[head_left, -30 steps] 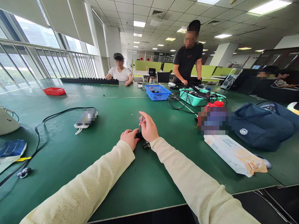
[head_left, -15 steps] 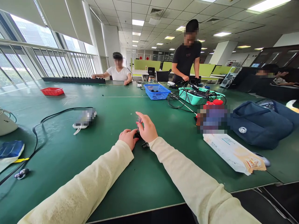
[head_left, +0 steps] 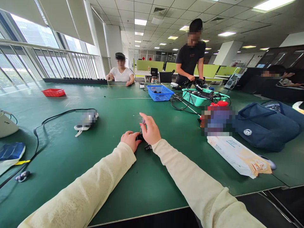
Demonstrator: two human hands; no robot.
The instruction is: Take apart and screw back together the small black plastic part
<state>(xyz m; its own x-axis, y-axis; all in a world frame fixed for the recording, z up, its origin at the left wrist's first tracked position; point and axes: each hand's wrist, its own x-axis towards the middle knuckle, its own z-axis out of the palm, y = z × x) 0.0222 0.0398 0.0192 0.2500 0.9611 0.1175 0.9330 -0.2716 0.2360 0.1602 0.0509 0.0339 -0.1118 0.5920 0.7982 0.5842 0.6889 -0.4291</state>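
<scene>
Black part (head_left: 140, 137) on green counter (head_left: 114, 114), pinched by left hand (head_left: 129, 139).
Right hand (head_left: 151, 130) pinches screwdriver (head_left: 142, 121); tip hidden. Loose hold could let the part twist, tip skidding toward left hand.

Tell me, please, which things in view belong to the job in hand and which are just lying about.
In use:
- screwdriver, right hand
- black part, left hand
- probably the black piece beside it

Lying about, apparently:
- red tray
- navy bag
- white packet
</scene>
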